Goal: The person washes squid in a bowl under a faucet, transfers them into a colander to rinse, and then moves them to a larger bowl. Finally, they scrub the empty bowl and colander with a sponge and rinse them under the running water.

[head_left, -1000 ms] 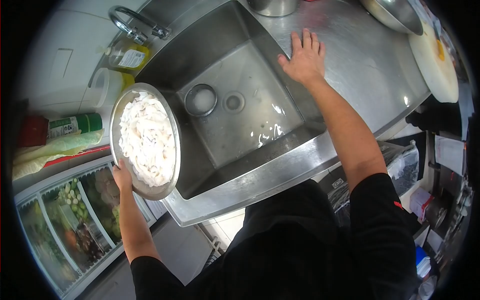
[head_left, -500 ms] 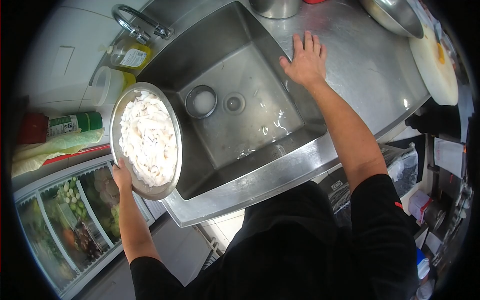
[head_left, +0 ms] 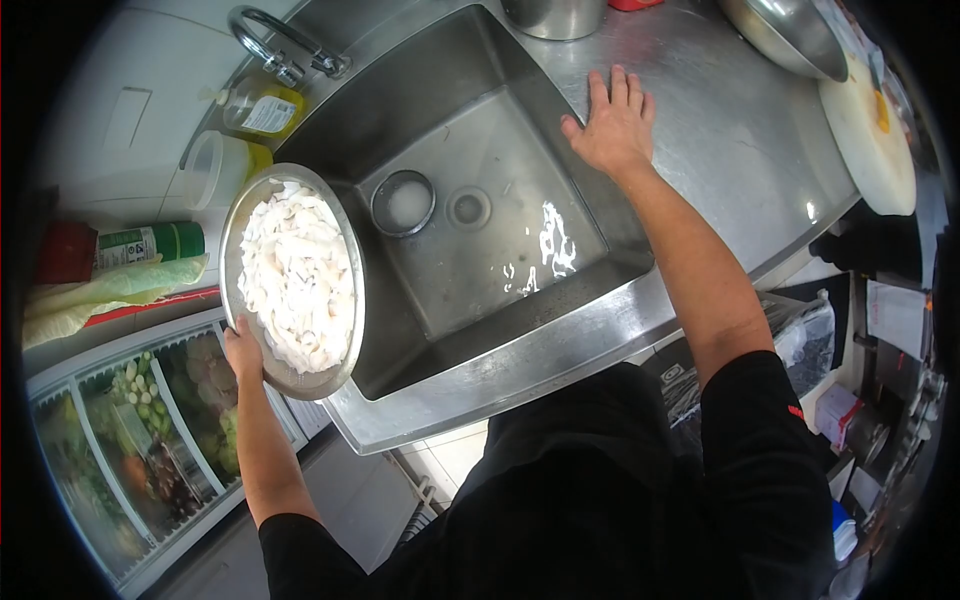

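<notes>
My left hand [head_left: 243,352] grips the rim of a metal colander or bowl [head_left: 232,270], its thumb over the edge and the other fingers hidden underneath. A heap of white, sliced pieces, perhaps squid [head_left: 298,280], fills it. It is tilted and held at the left edge of the steel sink [head_left: 480,350]. My right hand [head_left: 612,125] lies flat on the steel counter [head_left: 720,150] by the sink's right rim, fingers spread, holding nothing. On the sink floor sits a small round strainer cup [head_left: 403,203] beside the drain [head_left: 468,208]. Shallow water glints there.
A tap [head_left: 285,50] stands at the sink's back left, near a yellow soap bottle [head_left: 262,108] and a plastic tub [head_left: 215,170]. At right are a large metal bowl [head_left: 785,35] and a white cutting board [head_left: 870,140]. A glass-topped vegetable cooler [head_left: 150,450] is at lower left.
The bright reflections on the water in the sink have grown and shifted. Both hands and the bowl of white pieces stay nearly where they were.
</notes>
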Demonstrator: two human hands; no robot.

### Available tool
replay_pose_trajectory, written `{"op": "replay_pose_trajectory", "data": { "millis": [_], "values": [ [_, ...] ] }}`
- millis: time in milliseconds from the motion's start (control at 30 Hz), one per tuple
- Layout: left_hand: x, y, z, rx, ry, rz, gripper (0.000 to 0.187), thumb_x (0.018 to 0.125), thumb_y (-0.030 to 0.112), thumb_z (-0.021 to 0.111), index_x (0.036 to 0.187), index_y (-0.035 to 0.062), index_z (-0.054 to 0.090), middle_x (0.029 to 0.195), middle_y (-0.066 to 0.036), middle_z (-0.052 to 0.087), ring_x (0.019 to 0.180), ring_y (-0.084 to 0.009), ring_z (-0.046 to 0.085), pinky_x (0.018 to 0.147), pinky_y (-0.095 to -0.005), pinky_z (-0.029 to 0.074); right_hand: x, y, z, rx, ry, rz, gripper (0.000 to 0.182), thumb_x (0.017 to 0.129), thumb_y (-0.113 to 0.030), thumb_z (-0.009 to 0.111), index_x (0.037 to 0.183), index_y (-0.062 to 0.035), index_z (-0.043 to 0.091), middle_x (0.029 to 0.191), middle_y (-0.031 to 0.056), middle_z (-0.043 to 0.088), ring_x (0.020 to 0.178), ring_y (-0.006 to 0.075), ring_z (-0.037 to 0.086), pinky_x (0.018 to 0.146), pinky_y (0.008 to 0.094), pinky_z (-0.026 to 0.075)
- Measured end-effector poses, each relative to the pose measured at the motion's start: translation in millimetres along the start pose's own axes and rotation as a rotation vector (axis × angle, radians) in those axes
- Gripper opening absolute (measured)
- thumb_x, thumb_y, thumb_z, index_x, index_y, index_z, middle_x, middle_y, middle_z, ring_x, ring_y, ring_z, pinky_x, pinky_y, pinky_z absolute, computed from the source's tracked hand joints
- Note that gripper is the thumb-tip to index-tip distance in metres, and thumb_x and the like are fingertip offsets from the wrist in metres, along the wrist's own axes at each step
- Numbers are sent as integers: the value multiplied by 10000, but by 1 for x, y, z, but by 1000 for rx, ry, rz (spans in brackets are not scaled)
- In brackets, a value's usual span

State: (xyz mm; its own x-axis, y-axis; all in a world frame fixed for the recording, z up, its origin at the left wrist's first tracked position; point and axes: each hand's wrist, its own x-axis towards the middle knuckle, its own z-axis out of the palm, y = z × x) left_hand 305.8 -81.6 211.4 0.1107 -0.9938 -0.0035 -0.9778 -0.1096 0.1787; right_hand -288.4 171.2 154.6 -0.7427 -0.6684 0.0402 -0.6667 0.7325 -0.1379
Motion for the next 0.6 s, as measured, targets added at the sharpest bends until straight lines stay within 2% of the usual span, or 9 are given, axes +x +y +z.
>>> {"op": "replay_pose_trajectory", "data": {
  "millis": [267,433,600],
  "values": [
    [-3,3,0,-41,14,-23,627,963,459,468,1260,-91,497,1220,-287,575,1159,-406,545,963,-420,417,0,0,0,-9,-9,-2,757,879,-461,548,1483,-97,271,1554,176,190,1451,327,132,1175,483,108],
    [-9,12,-5,-22,5,-5,604,962,462,466,1215,-83,524,1162,-285,600,1106,-413,570,931,-437,429,0,1,-1,23,-13,-8,759,879,-448,550,1484,-89,264,1554,179,182,1451,335,122,1174,486,94],
    [-6,6,-1,-12,35,19,596,962,469,460,1192,-76,536,1134,-283,611,1082,-420,576,910,-445,436,0,0,1,3,27,-7,761,858,-460,568,1469,-96,297,1547,179,213,1444,331,155,1170,482,126]
  ]
}}
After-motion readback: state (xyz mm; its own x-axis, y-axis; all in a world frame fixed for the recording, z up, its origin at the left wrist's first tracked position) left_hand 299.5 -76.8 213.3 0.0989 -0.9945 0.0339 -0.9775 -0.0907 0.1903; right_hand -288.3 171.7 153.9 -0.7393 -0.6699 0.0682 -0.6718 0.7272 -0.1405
